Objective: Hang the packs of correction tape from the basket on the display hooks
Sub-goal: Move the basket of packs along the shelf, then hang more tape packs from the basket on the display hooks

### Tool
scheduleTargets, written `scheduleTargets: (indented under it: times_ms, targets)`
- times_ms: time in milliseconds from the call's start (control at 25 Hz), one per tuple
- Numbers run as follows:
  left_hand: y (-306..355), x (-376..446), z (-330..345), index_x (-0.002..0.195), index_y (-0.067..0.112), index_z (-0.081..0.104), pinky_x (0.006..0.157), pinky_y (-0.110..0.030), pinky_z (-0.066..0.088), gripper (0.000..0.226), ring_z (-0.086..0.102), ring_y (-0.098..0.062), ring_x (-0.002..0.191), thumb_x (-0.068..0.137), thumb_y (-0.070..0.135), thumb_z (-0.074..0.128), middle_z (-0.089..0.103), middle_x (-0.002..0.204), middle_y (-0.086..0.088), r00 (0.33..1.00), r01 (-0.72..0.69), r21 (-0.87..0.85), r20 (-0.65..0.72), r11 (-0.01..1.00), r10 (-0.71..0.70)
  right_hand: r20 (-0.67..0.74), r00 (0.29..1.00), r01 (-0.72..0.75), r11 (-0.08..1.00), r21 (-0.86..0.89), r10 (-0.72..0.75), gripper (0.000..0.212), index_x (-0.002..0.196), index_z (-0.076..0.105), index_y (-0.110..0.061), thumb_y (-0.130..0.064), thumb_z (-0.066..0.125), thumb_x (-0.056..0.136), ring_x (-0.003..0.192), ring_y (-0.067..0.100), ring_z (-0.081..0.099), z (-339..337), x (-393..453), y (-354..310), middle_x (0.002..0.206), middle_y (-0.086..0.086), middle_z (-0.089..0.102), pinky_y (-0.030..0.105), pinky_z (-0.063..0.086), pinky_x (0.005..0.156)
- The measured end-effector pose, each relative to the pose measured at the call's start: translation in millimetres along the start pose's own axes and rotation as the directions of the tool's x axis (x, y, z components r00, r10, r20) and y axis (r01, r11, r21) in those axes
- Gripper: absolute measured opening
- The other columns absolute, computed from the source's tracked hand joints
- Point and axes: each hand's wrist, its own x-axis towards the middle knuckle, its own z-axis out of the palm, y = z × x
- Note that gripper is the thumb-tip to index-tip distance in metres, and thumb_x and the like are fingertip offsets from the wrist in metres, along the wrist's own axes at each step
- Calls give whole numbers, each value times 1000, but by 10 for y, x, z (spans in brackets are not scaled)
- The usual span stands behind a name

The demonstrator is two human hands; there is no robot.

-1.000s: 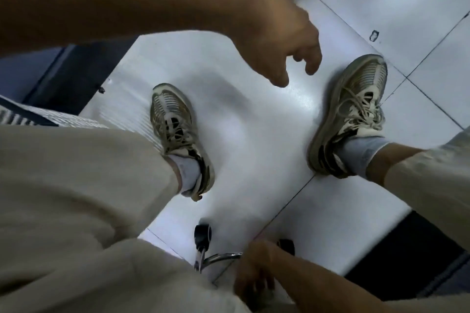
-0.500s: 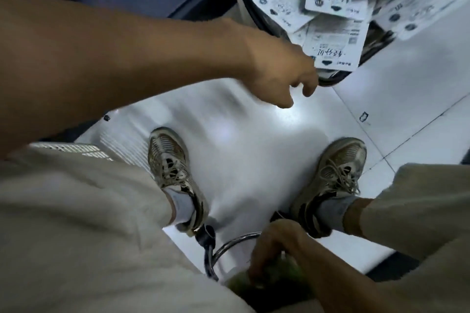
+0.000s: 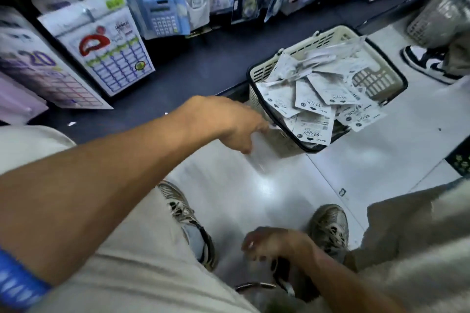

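person is wearing beige trousers | worn grey mesh sneakers with grey socks | blue patterned sleeve showing near left

- White tiled floor, glossy, dark grout lines.
- Cream basket stands on it beside the dark shelf base, heaped with packs.
- Two worn sneakers planted on it.
- Grey basket at far right.
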Motion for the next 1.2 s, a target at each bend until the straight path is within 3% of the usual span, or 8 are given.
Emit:
scheduleTargets:
  times_ms: [40, 120, 200, 280, 440, 680, 1080, 1200]
  targets:
    - [50, -31, 27, 154, 34, 34, 103, -40, 44, 60, 46, -27, 140, 99, 33, 58, 45, 155, 2, 999, -6, 13, -31, 1000, 6, -266, 964, 34, 996, 78, -12, 32, 125, 65, -15, -26, 65, 95, 92, 18, 63, -178, -108, -15, 127, 10, 66, 28, 47, 82]
    - [123, -4, 44, 150, 29, 41, 97, -39, 48, 55, 52, -29, 132, 98, 27, 57, 53, 147, -2, 991, -13, 10, -130, 1000, 14, -748, 664, 98, 993, 66, -16, 32, 124, 63, -15, -18, 64, 92, 107, 27, 64, -668, -424, -45, 119, 7, 69, 28, 45, 84]
    - [179, 31, 37, 147, 27, 45, 85, -34, 45, 52, 54, -29, 126, 97, 26, 58, 56, 141, -3, 986, -24, -6, -166, 1000, 23, -951, 303, 95, 995, -40, -67, 35, 124, 59, -13, -17, 62, 89, 108, 34, 60, -1058, -735, -54, 119, 11, 65, 34, 45, 81]
    - [183, 76, 68, 149, 29, 42, 88, -32, 45, 55, 53, -29, 128, 96, 27, 59, 54, 143, -2, 991, -16, -13, -130, 1000, 14, -980, 152, -16, 991, -136, -132, 46, 129, 53, -12, -20, 65, 85, 114, 37, 55, -1294, -848, -12, 126, 14, 58, 42, 47, 87]
    - [116, 323, 85, 153, 34, 35, 100, -43, 49, 60, 51, -32, 132, 98, 34, 59, 53, 145, -4, 998, 54, -63, -26, 997, -56, -931, 361, -87, 992, -96, -59, 41, 123, 58, -5, -19, 65, 84, 112, 38, 61, -1609, -638, -21, 120, 18, 63, 39, 49, 85]
    - [-78, 561, 99, 155, 32, 34, 104, -40, 44, 59, 47, -29, 137, 100, 37, 56, 48, 152, -2, 984, 163, -113, 84, 980, -154, -881, 436, -138, 953, -269, -185, 26, 113, 64, -6, -16, 61, 90, 105, 32, 68, -1678, -477, -236, 113, 15, 70, 33, 50, 79]
    - [-61, 110, 366, 151, 33, 35, 77, -33, 43, 59, 57, -29, 123, 95, 29, 54, 57, 142, -1, 841, 535, -280, 86, 797, -534, -391, 706, 308, 753, -581, -590, 40, 130, 53, -7, -27, 61, 96, 111, 37, 62, -739, -352, -885, 124, 19, 63, 38, 49, 86]
    - [54, -13, 321, 155, 33, 26, 81, -35, 44, 65, 56, -31, 125, 96, 32, 52, 57, 144, -4, 781, 587, -355, 13, 728, -624, -203, 589, 434, 518, -737, -782, 26, 111, 66, -14, -35, 57, 98, 101, 36, 65, -744, -560, -964, 108, 14, 70, 36, 44, 74]
